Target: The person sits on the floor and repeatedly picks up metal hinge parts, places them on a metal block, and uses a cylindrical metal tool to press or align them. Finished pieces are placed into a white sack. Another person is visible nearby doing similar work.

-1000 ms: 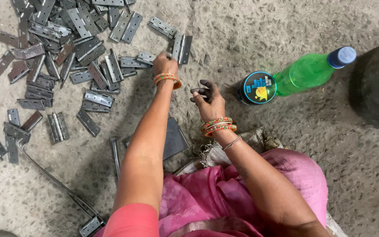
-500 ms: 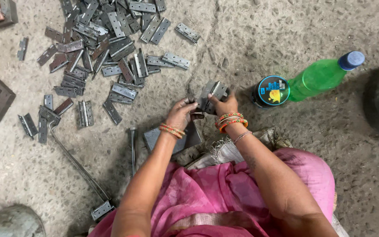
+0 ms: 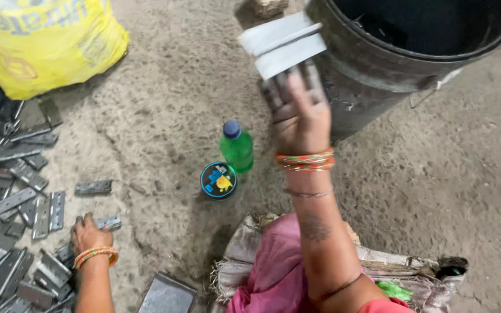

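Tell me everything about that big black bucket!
The bucket is big, round and dark, probably metal or worn plastic, with scuffed, dusty walls and a thick rolled rim. It stands upright and open on the sandy floor at the top right. Its inside looks dark; what is in it cannot be told. The right hand is raised beside its rim, holding a pale metal hinge against its edge.

The right hand [image 3: 300, 110] is holding an open metal hinge [image 3: 281, 43] up by the rim of a dark bucket [image 3: 378, 58]. The left hand [image 3: 90, 235] is resting on scattered hinges [image 3: 15, 203] lying on the floor [image 3: 163, 116], with a green bottle [image 3: 237, 148] standing between.
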